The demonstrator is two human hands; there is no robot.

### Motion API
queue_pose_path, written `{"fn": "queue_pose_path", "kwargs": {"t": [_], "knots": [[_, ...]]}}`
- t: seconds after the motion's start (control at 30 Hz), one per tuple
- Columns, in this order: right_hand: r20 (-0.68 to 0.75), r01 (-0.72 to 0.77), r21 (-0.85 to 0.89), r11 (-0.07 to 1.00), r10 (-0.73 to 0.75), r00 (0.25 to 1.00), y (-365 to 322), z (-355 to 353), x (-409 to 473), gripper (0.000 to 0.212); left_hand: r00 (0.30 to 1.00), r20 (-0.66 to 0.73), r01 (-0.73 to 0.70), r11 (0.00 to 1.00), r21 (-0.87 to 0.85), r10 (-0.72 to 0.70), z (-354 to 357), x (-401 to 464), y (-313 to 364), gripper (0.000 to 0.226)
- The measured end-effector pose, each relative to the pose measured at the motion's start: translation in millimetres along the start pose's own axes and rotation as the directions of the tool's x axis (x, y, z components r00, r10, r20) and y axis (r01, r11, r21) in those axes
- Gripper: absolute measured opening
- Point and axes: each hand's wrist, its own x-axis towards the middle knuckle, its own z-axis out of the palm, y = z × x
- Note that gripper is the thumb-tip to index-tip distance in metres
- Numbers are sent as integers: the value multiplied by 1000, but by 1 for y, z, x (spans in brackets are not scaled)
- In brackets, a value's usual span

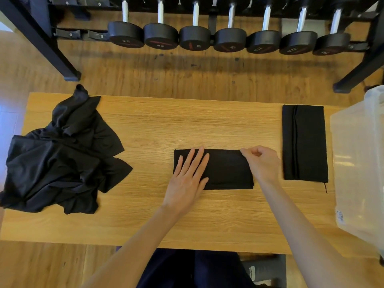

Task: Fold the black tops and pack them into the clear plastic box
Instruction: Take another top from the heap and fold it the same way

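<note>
Nearest, the left hand (187, 179) lies flat with straight fingers on the left half of the folded black top (226, 170), which sits at the centre of the table (155, 125). The right hand (262, 163) curls its fingers and pinches the top's far right corner, so this grip is closed on cloth. Bare wood is open toward 6 o'clock up to the near table edge, and toward 12 o'clock up to the far edge. At 9 o'clock a loose pile of black tops (62, 156) hangs over the left edge. At 3 o'clock a second folded top (304, 142) lies lengthwise, just beside the clear plastic box (357, 163); the box carries a small white label (340, 217), too blurred to read. Farther, at 12 o'clock, dumbbells (228, 39) hang on a black rack (52, 48); their markings are not legible.
</note>
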Motion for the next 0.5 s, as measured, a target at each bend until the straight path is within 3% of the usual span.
{"fn": "queue_pose_path", "kwargs": {"t": [0.17, 0.27, 0.33, 0.4, 0.5], "knots": [[-93, 8, 97, 995, 1, 996, 11, 5, 9, 26, 1000, 26, -9, 1000, 6, 9, 1, 1, -3, 61], [-222, 134, -52, 990, -142, 965, 13, 11, 5, 15, 999, 31, -24, 1000, 12, 24, 1, 3, -4, 61], [-298, 254, -185, 949, -301, 906, 11, 11, -5, 8, 999, 27, -31, 999, 10, 31, 0, 3, -4, 62], [-231, 453, -298, 840, -524, 820, 11, 15, -21, 18, 1000, 10, -27, 999, 21, 27, -1, 0, -4, 62], [101, 649, -451, 612, -688, 719, 23, 31, -46, 43, 999, -20, 25, 1000, 5, -25, -1, -4, -6, 64]]}}
